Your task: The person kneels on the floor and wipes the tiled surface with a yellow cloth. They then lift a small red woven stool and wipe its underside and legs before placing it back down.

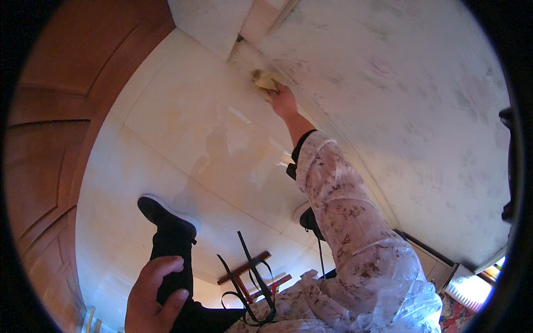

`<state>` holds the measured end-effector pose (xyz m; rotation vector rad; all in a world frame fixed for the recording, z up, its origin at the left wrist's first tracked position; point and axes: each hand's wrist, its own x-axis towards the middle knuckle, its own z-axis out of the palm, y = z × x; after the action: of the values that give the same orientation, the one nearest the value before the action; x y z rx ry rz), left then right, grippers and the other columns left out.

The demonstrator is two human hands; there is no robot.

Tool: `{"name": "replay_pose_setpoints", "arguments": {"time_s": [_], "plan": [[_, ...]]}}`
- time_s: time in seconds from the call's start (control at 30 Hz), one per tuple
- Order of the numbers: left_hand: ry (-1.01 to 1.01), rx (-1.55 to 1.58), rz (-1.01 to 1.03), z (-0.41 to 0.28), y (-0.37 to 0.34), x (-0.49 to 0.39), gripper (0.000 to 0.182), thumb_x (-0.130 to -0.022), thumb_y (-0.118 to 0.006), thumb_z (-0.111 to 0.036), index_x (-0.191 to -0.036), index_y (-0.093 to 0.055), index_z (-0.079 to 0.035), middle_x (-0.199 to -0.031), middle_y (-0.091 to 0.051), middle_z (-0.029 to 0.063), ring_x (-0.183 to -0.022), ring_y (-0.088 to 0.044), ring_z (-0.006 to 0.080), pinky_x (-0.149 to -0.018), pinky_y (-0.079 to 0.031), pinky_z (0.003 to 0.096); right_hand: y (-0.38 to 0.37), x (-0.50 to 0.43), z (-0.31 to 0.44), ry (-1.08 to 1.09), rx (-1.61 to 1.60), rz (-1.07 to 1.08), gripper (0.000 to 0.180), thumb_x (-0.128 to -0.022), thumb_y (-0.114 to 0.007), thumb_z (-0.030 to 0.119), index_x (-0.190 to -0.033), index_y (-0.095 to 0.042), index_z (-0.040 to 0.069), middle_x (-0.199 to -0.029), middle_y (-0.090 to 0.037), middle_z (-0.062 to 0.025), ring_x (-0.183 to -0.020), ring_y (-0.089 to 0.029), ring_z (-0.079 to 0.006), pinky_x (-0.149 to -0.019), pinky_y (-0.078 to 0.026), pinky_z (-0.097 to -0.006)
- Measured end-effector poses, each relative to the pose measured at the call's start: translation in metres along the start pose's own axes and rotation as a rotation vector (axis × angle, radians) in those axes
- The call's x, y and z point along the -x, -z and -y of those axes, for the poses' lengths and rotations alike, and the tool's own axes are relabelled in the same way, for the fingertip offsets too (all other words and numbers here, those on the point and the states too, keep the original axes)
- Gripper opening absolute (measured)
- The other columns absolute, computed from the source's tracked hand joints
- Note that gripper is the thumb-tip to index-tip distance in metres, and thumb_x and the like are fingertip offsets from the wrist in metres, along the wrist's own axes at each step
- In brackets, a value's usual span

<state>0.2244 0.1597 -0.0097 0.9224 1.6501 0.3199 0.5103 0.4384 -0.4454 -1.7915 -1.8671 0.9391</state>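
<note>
My right hand [284, 99] grips a yellowish cleaning cloth or sponge [266, 80]. The cloth has a dark, dirty patch at its far end. It rests on the glossy cream tile floor [208, 108], close to the foot of the wall; I cannot tell whether it touches the baseboard [329, 120]. In front of my left trouser leg is my left hand [150, 291], thumb and index finger apart, with nothing seen between them. Its other fingers are mostly hidden.
Brown wooden panelled doors [54, 91] line the left side. Pale floral wallpaper [399, 91] covers the right wall. My black shoe [166, 214] stands on the tiles. Black straps [258, 279] hang by my lap, with a reddish wooden frame [239, 277] behind them.
</note>
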Motion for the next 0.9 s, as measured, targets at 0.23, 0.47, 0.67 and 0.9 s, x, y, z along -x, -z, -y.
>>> {"name": "replay_pose_setpoints", "arguments": {"time_s": [0.23,0.47,0.67,0.9], "plan": [[-0.032,-0.02,-0.013,0.0,0.008,0.004,0.046,-0.081,-0.06,-0.025,-0.117,-0.054,0.003,-0.11,-0.057,0.0186,-0.104,-0.057,0.0279,-0.094,-0.042,0.0366,0.027,0.05,-0.012,-0.29,0.014,-0.083,0.047,-0.076,-0.068,0.036,-0.112,-0.061,0.008,-0.107,-0.066,-0.0149,-0.101,-0.062,-0.0302,-0.084,-0.049,-0.0381],[-0.27,-0.069,-0.021,0.009,0.009,0.007,0.037,-0.081,-0.063,-0.005,-0.116,-0.056,0.0,-0.11,-0.059,0.017,-0.101,-0.059,0.0284,-0.088,-0.047,0.0337,0.166,0.077,-0.01,-0.415,-0.282,-0.14,0.046,-0.09,-0.054,0.038,-0.109,-0.059,-0.004,-0.094,-0.066,-0.0136,-0.079,-0.062,-0.0235,-0.073,-0.049,-0.0359],[-0.361,-0.118,-0.011,0.011,-0.002,0.008,0.035,-0.084,-0.064,-0.01,-0.116,-0.055,-0.001,-0.108,-0.059,0.0148,-0.099,-0.059,0.0238,-0.086,-0.046,0.0325,0.243,0.075,0.145,-0.145,0.006,0.321,0.037,-0.09,-0.056,0.031,-0.11,-0.062,0.0,-0.091,-0.066,-0.0077,-0.078,-0.058,-0.016,-0.069,-0.047,-0.0328],[-0.401,-0.111,0.052,-0.003,-0.011,-0.009,0.036,-0.087,-0.063,-0.016,-0.117,-0.055,0.0,-0.112,-0.06,0.0159,-0.098,-0.061,0.0238,-0.084,-0.048,0.033,0.335,0.043,0.284,0.083,0.399,0.734,0.046,-0.086,-0.059,0.038,-0.119,-0.06,0.005,-0.096,-0.064,-0.0069,-0.083,-0.057,-0.0155,-0.076,-0.047,-0.0278]]}}
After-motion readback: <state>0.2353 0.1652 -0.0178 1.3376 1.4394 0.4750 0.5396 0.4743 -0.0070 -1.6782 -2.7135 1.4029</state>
